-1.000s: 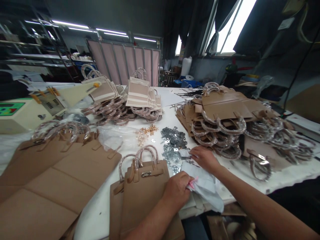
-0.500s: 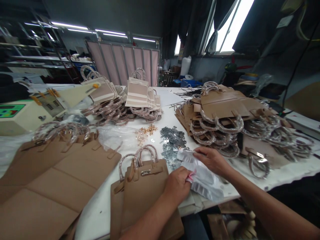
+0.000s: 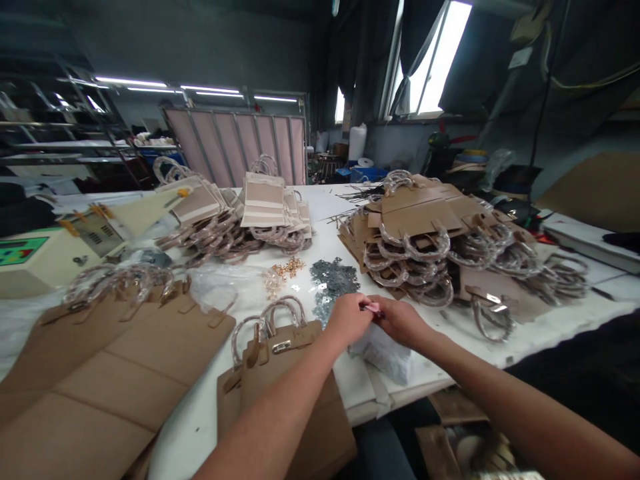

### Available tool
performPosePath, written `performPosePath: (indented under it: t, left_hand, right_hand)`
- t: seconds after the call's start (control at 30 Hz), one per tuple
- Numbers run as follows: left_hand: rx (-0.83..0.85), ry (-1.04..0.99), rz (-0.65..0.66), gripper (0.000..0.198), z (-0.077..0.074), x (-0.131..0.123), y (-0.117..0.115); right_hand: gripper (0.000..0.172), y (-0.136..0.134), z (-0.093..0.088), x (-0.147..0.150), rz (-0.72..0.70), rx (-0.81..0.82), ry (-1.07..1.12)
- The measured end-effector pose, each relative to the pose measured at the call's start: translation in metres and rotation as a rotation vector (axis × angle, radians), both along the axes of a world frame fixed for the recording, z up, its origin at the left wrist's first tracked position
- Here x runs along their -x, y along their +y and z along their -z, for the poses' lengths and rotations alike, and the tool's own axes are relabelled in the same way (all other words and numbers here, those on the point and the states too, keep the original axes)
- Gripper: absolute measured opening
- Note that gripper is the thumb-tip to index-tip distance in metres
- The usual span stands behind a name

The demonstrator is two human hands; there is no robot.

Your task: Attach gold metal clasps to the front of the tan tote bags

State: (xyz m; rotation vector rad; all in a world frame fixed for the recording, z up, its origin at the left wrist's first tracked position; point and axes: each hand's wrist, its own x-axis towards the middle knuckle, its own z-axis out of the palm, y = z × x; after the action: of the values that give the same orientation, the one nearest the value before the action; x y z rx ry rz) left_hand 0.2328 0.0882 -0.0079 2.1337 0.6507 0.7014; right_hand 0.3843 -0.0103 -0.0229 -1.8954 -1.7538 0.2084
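My left hand (image 3: 350, 317) and my right hand (image 3: 403, 323) meet over the front of the table, fingers pinched together at the top of a clear plastic bag (image 3: 387, 357). A small pink bit (image 3: 373, 307) with a dark edge shows between the fingertips; what it is I cannot make out. Crumpled, the bag hangs below my hands and looks whitish inside. Just left, partly behind my left forearm, lie tan handbags (image 3: 285, 373) with plastic-wrapped handles and a metal clasp. Beyond my fingers is a heap of small grey metal plates (image 3: 334, 280).
Small gold metal fittings (image 3: 287, 268) lie beside the grey heap. Tan bag panels (image 3: 115, 353) cover the left side. Piles of bag pieces with wrapped handles (image 3: 420, 207) stand at right and at the back (image 3: 265, 200). A cream machine (image 3: 45, 267) sits far left.
My hands have come together at the bag's top; before, they were apart, with the bag spread between them. The bag now hangs bunched below. The view has shifted slightly right.
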Motion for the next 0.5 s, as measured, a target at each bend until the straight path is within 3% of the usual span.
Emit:
performPosePath:
  t: [0.03,0.1,0.17,0.3,0.4,0.5]
  left_hand:
    - [0.004,-0.023,-0.019,0.013,-0.003,0.000,0.003]
    - [0.004,-0.081,-0.064,0.033,-0.004,0.005,0.008]
    - [0.000,-0.135,-0.117,0.046,0.002,0.013,0.010]
    - [0.047,-0.059,-0.167,0.042,0.030,0.030,0.003]
    - [0.088,0.039,-0.112,0.046,0.052,0.035,-0.007]
    - [0.072,0.095,-0.043,0.051,0.063,0.033,-0.016]
  right_hand:
    - [0.029,0.004,-0.001,-0.005,0.010,-0.021,0.011]
    - [0.030,0.009,-0.006,-0.017,0.040,-0.062,0.027]
    - [0.031,0.013,-0.014,-0.028,0.082,-0.110,0.037]
    - [0.031,0.017,-0.024,-0.041,0.160,-0.218,0.040]
    - [0.031,0.021,-0.027,-0.048,0.189,-0.232,0.005]
    - [0.032,0.021,-0.029,-0.056,0.229,-0.253,-0.053]
